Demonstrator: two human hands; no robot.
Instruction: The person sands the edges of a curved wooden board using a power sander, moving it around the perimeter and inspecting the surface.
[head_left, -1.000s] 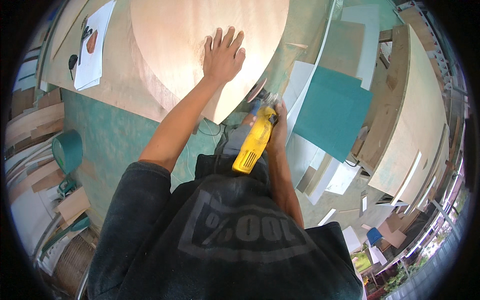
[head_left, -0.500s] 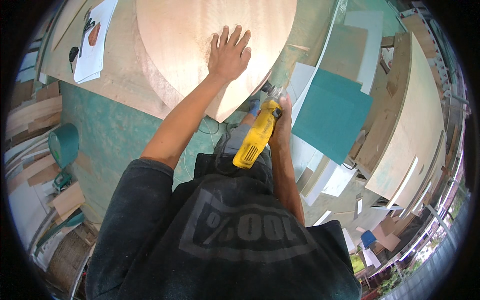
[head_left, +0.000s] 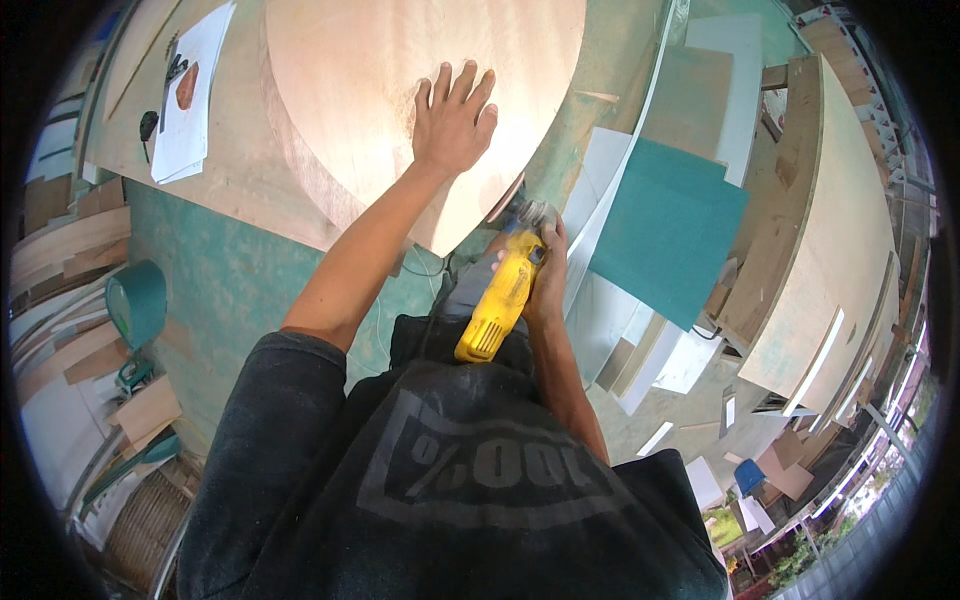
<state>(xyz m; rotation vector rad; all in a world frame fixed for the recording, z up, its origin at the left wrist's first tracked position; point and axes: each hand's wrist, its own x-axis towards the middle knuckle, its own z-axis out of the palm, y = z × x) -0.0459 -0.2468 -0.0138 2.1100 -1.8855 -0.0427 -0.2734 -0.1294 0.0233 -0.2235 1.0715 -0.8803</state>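
My left hand [head_left: 452, 125] lies flat with fingers spread on a large pale wooden panel [head_left: 340, 90] that has a curved edge. In my right hand [head_left: 548, 262] is a yellow angle grinder [head_left: 500, 300], gripped near its metal head. Its round disc [head_left: 507, 197] stands at the panel's right curved edge; whether it touches the wood I cannot tell. The back end of the grinder points toward my body. A second wooden sheet [head_left: 215, 205] lies under the panel and reaches out to the left.
White paper sheets [head_left: 190, 120] with small dark tools lie at the upper left. A green bucket-like container [head_left: 136, 303] stands on the left. To the right are a teal board [head_left: 665, 235], white boards and a wooden bench [head_left: 825, 250]. A thin cable [head_left: 425, 268] hangs below the panel.
The grinder has come slightly back toward my body, with my right hand still around it. My left hand stays spread on the panel. The whole view has shifted a little.
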